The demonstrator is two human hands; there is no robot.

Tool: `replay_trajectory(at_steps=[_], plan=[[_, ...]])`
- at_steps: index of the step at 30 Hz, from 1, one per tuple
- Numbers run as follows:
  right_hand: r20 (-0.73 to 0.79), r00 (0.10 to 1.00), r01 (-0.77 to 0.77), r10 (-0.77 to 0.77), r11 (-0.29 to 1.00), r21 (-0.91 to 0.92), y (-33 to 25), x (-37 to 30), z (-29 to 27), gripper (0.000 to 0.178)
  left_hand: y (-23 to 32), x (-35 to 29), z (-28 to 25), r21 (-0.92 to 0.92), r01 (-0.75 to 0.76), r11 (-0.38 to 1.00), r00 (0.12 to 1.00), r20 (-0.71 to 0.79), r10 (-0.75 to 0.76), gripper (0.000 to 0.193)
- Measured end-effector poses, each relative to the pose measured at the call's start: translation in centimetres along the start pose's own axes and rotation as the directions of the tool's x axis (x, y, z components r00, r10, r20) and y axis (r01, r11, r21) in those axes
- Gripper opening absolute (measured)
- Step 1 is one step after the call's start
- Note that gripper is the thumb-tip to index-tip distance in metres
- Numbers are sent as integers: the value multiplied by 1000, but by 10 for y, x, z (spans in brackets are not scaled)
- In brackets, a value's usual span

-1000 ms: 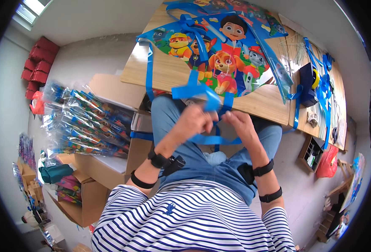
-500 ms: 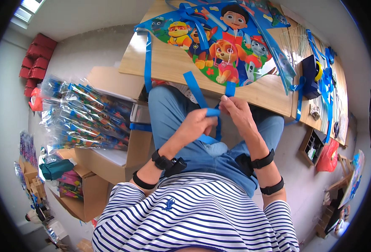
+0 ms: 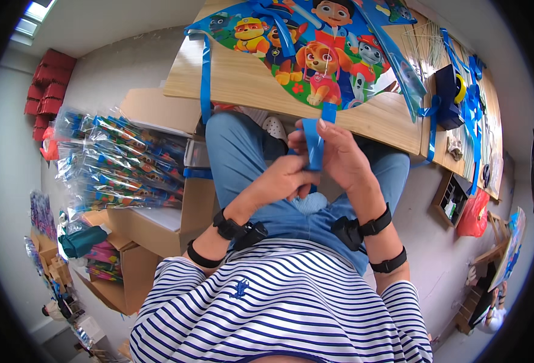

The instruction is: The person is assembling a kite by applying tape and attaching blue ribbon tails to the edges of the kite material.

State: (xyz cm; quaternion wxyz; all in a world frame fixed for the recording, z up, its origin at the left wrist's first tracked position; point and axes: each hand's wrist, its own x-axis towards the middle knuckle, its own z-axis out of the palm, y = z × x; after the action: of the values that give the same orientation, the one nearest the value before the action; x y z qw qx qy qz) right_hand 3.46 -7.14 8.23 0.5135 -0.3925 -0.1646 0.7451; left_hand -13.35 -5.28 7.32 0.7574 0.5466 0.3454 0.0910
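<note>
Over my lap, a blue ribbon (image 3: 313,145) runs in a flat fold between my hands. My left hand (image 3: 285,179) grips its lower part with curled fingers. Just above, my right hand (image 3: 344,156) holds the upper part, thumb raised near the fold and fingertips behind the ribbon. Beyond them, a kite-like sheet (image 3: 324,72) of colourful film with printed cartoon dogs and a boy lies on the table, its lower tip at the near edge. A short blue strip (image 3: 328,112) hangs from that tip toward my right hand. Where the ribbon ends is hidden by my fingers.
The wooden table (image 3: 237,81) has its near edge beyond my knees. On its right are a dark blue tape dispenser (image 3: 447,97), thin rods (image 3: 421,45) and more blue ribbon (image 3: 472,115). At left, clear-wrapped packs (image 3: 128,163) top an open carton (image 3: 152,233).
My left hand has drawn the ribbon down and closer to my right hand. My right hand has turned, and the ribbon now lies folded upright between them. The view has shifted slightly.
</note>
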Motion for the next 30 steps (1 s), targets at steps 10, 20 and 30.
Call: replay_trajectory(at_steps=[10, 20, 30], plan=[[68, 994, -47, 80, 920, -388, -3, -24, -2, 20, -8, 12, -23, -479, -248, 842, 949, 56, 311, 59], [-135, 975, -159, 176, 132, -978, 56, -14, -86, 21, 15, 19, -49, -604, -470, 643, 882, -343, 322, 29], [217, 960, 226, -179, 949, -218, -13, -5, 3, 39, 15, 22, -21, -754, -179, 631, 959, 10, 284, 34]])
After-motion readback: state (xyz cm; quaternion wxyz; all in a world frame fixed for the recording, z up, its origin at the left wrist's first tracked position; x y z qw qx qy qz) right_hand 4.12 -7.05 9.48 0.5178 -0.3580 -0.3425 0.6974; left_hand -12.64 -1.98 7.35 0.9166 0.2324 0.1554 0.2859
